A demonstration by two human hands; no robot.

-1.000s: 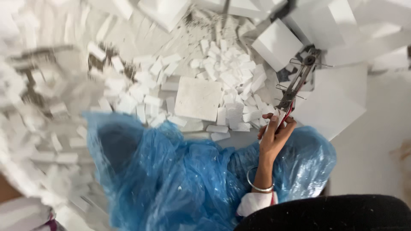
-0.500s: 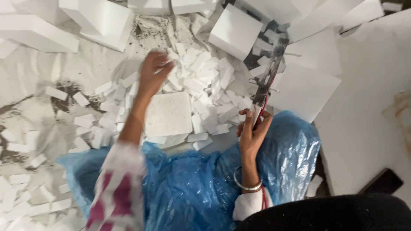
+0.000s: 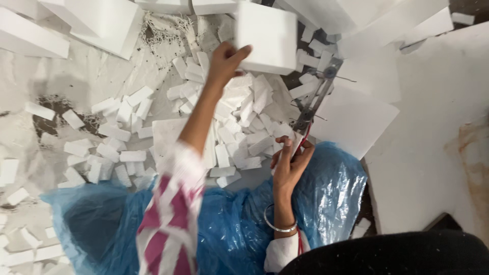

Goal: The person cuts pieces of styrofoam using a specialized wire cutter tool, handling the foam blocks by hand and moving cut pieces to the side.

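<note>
Fingers (image 3: 239, 51) of left hand (image 3: 224, 63) pinch the lower left corner of a square white foam block (image 3: 267, 35), upper centre of frame. Right hand (image 3: 290, 163), lower centre, fingers curled shut around the red handle of a metal-framed cutting tool (image 3: 313, 99) slanting up toward the block. Silver bangle (image 3: 279, 224) on the right wrist. Below both, a heap of small white foam strips (image 3: 239, 127) at centre, crumpled blue plastic sheet (image 3: 331, 193) along bottom, large white foam slab (image 3: 356, 119) to the right.

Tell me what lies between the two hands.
Head view: a heap of small white foam pieces lies between the left hand and right hand.
</note>
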